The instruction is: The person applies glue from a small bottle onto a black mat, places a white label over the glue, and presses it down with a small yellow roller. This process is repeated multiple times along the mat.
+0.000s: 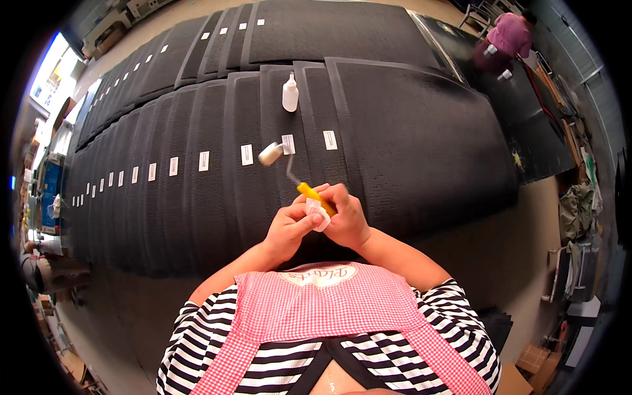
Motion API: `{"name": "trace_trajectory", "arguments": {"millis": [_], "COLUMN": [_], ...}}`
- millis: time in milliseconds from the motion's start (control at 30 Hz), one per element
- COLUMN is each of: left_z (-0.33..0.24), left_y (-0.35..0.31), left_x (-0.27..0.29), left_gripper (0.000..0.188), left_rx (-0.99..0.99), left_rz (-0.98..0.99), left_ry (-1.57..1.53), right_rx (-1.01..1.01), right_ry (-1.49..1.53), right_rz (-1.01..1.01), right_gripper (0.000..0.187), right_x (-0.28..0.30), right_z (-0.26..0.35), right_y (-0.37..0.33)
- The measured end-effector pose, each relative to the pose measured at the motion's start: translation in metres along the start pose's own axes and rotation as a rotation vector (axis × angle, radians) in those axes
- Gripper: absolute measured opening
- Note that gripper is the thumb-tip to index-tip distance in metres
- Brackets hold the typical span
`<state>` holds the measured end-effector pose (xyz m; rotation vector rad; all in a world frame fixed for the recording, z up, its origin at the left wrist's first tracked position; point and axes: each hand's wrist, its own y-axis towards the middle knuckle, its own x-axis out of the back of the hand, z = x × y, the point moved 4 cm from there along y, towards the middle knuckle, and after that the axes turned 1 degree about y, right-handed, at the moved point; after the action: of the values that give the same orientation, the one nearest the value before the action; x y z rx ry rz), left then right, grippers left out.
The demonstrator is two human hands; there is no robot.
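Both my hands are close together in front of my chest, above the near edge of the black mats. A small paint roller with a yellow handle, bent wire and pale roller head points forward and left from my right hand, whose fingers are closed round the handle. My left hand pinches a small white piece of paper or film against the lower end of the handle. Overlapping black textured mats lie beneath, with white labels on them in a row.
A white squeeze bottle with a dark tip stands on the mats ahead. Farther back is a second row of labelled black mats. Another person bends over a dark table at the far right. Cardboard boxes sit at the lower right.
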<state>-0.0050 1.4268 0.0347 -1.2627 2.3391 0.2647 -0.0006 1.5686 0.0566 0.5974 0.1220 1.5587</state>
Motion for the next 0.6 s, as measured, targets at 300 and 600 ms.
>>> {"name": "trace_trajectory", "arguments": {"millis": [300, 600], "left_z": [-0.025, 0.001], "left_y": [-0.043, -0.053], "left_x": [0.036, 0.042], "left_gripper": [0.011, 0.005], "left_rx": [-0.45, -0.502], "left_rz": [-0.429, -0.441], "left_ry": [0.22, 0.556], "right_rx": [-0.344, -0.449], "right_ry": [0.178, -0.09], "right_rz": [-0.046, -0.087], "right_gripper": [0.034, 0.032], "right_x": [0.004, -0.034], "right_z": [-0.074, -0.132], "right_y": [0.127, 0.219]}}
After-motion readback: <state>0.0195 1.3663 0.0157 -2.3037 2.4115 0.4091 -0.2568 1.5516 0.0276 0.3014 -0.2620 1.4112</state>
